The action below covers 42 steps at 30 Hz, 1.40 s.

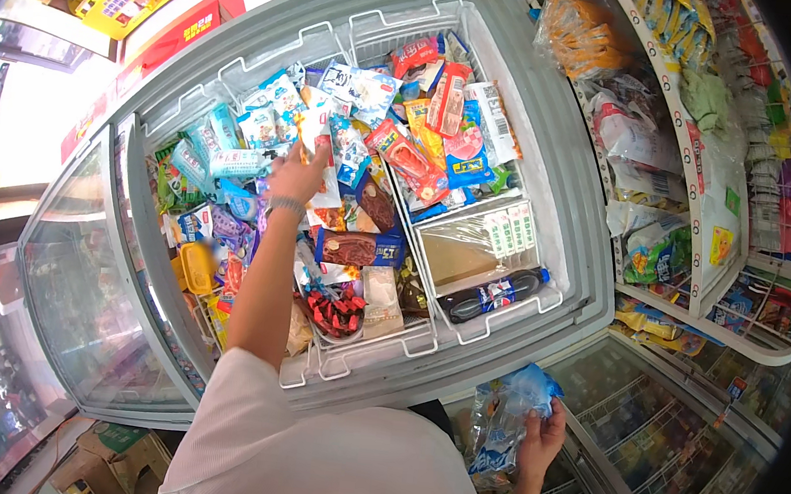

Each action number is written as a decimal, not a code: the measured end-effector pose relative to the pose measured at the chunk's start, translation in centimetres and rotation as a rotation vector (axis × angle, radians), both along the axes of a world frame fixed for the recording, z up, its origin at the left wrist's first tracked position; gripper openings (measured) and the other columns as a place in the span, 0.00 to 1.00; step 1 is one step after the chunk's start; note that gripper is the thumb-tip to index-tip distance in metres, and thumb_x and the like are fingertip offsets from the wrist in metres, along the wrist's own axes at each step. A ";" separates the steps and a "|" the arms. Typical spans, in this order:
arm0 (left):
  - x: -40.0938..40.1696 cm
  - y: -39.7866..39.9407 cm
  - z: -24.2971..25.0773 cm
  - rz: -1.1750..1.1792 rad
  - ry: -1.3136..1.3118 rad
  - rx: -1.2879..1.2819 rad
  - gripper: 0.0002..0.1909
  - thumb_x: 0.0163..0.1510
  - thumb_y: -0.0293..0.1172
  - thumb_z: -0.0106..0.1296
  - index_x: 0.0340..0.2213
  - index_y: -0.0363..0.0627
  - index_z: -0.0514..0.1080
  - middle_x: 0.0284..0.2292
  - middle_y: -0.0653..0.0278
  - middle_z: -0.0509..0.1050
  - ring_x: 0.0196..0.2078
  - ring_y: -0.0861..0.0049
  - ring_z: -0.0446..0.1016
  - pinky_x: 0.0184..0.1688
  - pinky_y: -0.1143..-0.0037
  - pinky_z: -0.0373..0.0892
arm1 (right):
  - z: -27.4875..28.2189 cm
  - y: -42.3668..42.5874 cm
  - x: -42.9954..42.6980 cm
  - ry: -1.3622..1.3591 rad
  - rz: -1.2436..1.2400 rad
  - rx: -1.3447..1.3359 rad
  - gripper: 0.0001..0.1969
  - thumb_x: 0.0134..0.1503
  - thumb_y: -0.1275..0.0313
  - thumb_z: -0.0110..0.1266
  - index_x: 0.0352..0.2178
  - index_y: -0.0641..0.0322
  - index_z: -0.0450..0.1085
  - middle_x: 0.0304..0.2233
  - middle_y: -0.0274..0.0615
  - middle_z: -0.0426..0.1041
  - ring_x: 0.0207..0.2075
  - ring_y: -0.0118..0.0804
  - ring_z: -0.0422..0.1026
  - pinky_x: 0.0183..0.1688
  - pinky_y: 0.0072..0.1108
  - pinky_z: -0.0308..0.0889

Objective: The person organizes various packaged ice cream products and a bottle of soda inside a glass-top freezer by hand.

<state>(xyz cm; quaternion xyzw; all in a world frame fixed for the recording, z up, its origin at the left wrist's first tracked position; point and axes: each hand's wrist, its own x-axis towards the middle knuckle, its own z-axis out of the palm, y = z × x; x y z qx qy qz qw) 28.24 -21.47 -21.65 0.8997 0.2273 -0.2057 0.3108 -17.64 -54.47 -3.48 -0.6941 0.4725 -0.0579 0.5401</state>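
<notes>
My left hand [299,175], with a metal band at its wrist, reaches into an open chest freezer [585,267]. Its fingers are on either side of a white ice cream packet [316,123] with red and orange print, gripping it. Around it lie light-blue packets [238,162], a white and blue packet [361,89] and dark-blue chocolate ice cream packets [359,248]. Down at the right, outside the freezer, my right hand [543,436] holds a crumpled clear and blue plastic bag [500,421]. The bag's contents are hard to make out.
Wire baskets [424,315] divide the freezer. A dark cola bottle [495,295] lies beside a film-wrapped carton [456,253]. The sliding glass lid [109,289] is at left. A snack rack [696,170] stands right; another glass-topped freezer [627,416] is at lower right.
</notes>
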 end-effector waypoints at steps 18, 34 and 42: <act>-5.5 14.4 -2.0 -0.575 -0.295 0.491 0.32 0.52 0.62 0.42 0.54 0.65 0.64 0.64 0.63 0.44 0.67 0.52 0.33 0.58 0.40 0.25 | 0.8 0.0 0.5 0.012 -0.019 0.016 0.21 0.54 0.78 0.53 0.50 0.67 0.60 0.39 0.35 0.69 0.37 0.22 0.67 0.41 0.15 0.64; -3.3 17.0 -3.0 -0.578 -0.377 0.165 0.26 0.40 0.52 0.58 0.39 0.51 0.75 0.59 0.49 0.54 0.64 0.42 0.42 0.57 0.39 0.43 | 0.0 0.8 0.6 0.044 0.087 -0.016 0.20 0.55 0.80 0.52 0.50 0.68 0.61 0.41 0.37 0.69 0.39 0.23 0.67 0.44 0.16 0.63; -10.4 14.3 -3.6 -0.534 -0.355 0.444 0.40 0.43 0.67 0.48 0.55 0.64 0.61 0.64 0.61 0.42 0.65 0.41 0.34 0.57 0.40 0.23 | -1.0 1.5 1.3 0.108 0.124 -0.047 0.20 0.55 0.78 0.52 0.49 0.68 0.61 0.39 0.36 0.69 0.38 0.22 0.66 0.42 0.15 0.63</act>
